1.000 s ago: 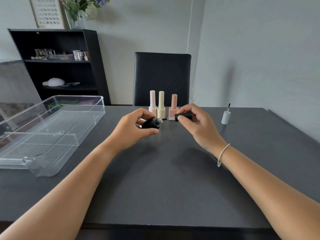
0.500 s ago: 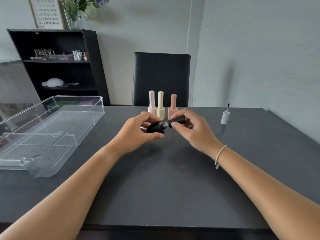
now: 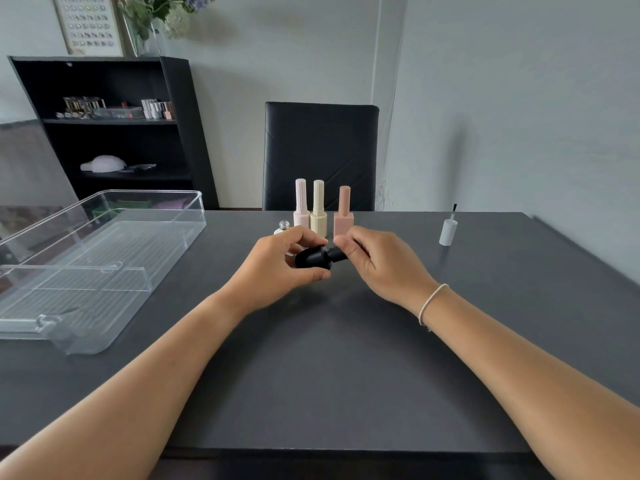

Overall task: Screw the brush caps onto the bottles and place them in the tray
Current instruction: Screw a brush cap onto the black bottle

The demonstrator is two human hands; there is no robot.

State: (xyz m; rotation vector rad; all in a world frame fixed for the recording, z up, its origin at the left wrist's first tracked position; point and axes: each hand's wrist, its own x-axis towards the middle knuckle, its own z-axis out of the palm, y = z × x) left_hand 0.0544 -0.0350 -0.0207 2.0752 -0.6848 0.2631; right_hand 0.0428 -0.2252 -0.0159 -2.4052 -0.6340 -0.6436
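My left hand (image 3: pixel 277 268) grips a small black bottle (image 3: pixel 311 258) lying sideways above the table's middle. My right hand (image 3: pixel 377 263) pinches the black brush cap (image 3: pixel 339 254), which sits against the bottle's neck; most of the cap is hidden by my fingers. Behind the hands stand three capped bottles: pale pink (image 3: pixel 301 207), cream (image 3: pixel 318 209) and dusty pink (image 3: pixel 343 213). A small clear open bottle (image 3: pixel 283 226) peeks out behind my left hand. A white brush cap (image 3: pixel 448 230) stands brush-up at the right. The clear plastic tray (image 3: pixel 52 271) lies at the left.
The dark grey table (image 3: pixel 329 358) stretches toward me below the hands. A black chair (image 3: pixel 320 154) stands behind the far edge. A black shelf unit (image 3: pixel 104 129) stands against the back wall on the left.
My right hand has brought the black cap to the bottle, sliding the brush inside. The gap between cap and neck has closed, and both hands are now closer together.
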